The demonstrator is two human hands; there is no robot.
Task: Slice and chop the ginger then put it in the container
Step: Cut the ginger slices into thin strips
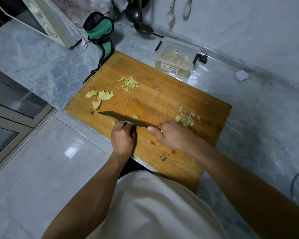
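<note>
We grip the cleaver [126, 119] in our right hand [173, 135], fingers wrapped round a handle we cannot see. Our left hand [123, 137] curls against the blade's near side — whether it pins ginger underneath is hidden. On the wooden cutting board [162, 94] lie ginger slices [100, 97], chopped ginger [129, 83] and a further heap [185, 118]. The clear plastic container [176, 57] — its label unreadable — stands beyond the board, ginger inside.
</note>
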